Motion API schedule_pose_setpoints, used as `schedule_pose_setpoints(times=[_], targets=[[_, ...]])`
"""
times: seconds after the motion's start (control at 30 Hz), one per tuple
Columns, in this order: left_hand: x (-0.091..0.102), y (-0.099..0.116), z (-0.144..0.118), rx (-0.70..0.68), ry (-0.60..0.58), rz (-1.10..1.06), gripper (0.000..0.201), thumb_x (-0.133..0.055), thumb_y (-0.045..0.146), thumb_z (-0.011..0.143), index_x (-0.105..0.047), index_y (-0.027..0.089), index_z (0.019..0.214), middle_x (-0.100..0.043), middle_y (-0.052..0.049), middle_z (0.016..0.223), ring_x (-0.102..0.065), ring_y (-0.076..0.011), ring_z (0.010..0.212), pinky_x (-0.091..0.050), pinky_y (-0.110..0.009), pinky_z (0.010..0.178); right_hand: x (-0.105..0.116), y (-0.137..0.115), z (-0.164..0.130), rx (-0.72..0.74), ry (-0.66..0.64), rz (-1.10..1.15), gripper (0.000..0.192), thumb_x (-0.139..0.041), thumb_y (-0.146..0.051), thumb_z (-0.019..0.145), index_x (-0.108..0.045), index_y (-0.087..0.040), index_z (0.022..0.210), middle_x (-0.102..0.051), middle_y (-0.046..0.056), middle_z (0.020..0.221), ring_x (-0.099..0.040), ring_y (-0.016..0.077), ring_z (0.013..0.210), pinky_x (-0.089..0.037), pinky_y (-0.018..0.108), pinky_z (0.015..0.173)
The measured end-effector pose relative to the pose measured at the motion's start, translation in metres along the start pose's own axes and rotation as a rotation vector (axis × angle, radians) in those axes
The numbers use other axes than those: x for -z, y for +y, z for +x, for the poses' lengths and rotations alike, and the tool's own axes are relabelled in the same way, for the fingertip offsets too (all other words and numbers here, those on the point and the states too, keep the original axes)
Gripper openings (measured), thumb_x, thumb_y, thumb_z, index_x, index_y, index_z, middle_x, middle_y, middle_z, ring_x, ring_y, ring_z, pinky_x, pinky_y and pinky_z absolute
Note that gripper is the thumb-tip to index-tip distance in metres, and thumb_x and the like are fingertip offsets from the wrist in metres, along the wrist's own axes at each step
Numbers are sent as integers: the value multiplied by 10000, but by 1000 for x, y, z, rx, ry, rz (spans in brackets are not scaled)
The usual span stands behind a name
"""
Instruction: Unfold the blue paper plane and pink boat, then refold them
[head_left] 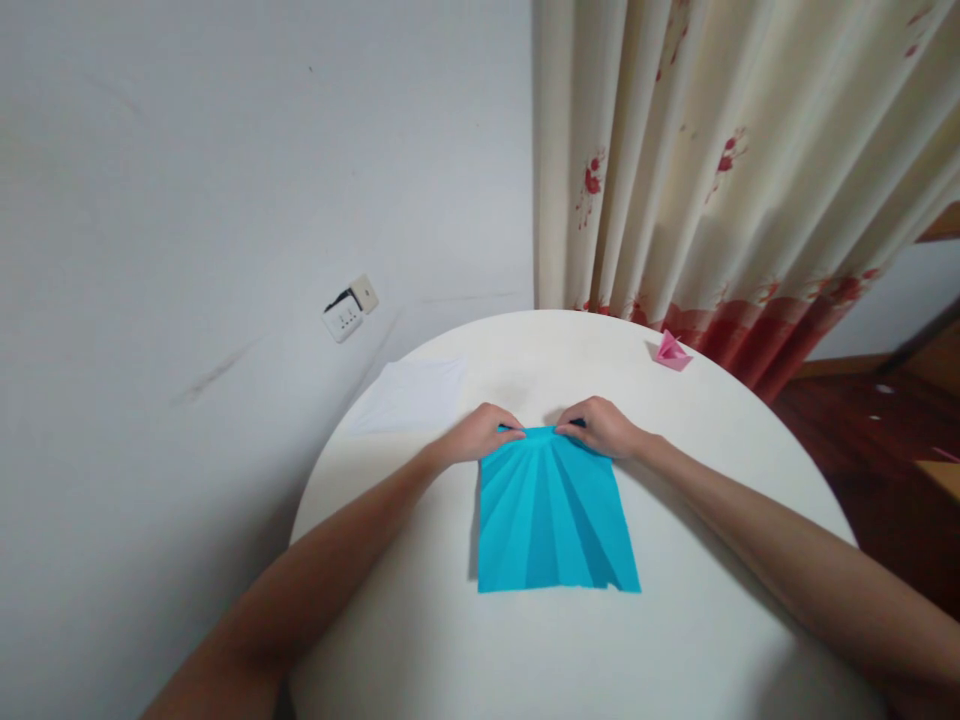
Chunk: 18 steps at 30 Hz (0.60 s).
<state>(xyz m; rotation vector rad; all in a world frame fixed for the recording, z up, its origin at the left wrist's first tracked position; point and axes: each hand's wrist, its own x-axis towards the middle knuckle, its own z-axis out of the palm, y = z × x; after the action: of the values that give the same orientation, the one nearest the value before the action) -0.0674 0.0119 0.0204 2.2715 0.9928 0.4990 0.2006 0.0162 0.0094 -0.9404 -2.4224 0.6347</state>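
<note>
The blue paper [553, 510] is matt and creased into fanning pleats, lying on a smooth, matt off-white surface [675, 640]. At two o'clock sits a small folded pink paper piece [671, 351]; at ten o'clock, a thin white sheet [412, 395], and behind hangs a soft printed cloth curtain [712, 150].

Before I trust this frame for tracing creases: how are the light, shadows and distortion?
Head view: soft, even light, no glare; the blue paper is sharp, its pleats shading light to dark; faint shadows under the left hand and right hand; wide-angle bending curves the curtain and table rim.
</note>
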Motion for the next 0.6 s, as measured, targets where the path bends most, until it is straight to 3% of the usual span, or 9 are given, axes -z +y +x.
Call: schedule_pose_setpoints(times=[0.13,0.3,0.6], targets=[[6,-6,-1,26,72,-31,244,-634,371,876,-806,199,890,-786,-64,921,-721,-223,813,-487,-251,733,9,11,-1,30,-30,101,261,-578,-374,919,-776,-209,878,-762,62,849,-655,211,750,-435,293,728],[16,-12,-5,32,147,-32,262,-617,377,894,-801,200,951,-783,-70,959,-728,-227,841,-506,-262,748,19,23,-2,73,71,78,238,-561,-327,912,-748,-181,918,-718,80,876,-628,208,787,-456,303,751],[26,-14,-6,-59,337,34,242,-617,399,891,-798,249,951,-779,-75,987,-723,-229,911,-518,-314,863,27,23,-7,223,260,-196,299,-444,-248,976,-734,-205,916,-671,112,918,-589,231,873,-453,343,790]])
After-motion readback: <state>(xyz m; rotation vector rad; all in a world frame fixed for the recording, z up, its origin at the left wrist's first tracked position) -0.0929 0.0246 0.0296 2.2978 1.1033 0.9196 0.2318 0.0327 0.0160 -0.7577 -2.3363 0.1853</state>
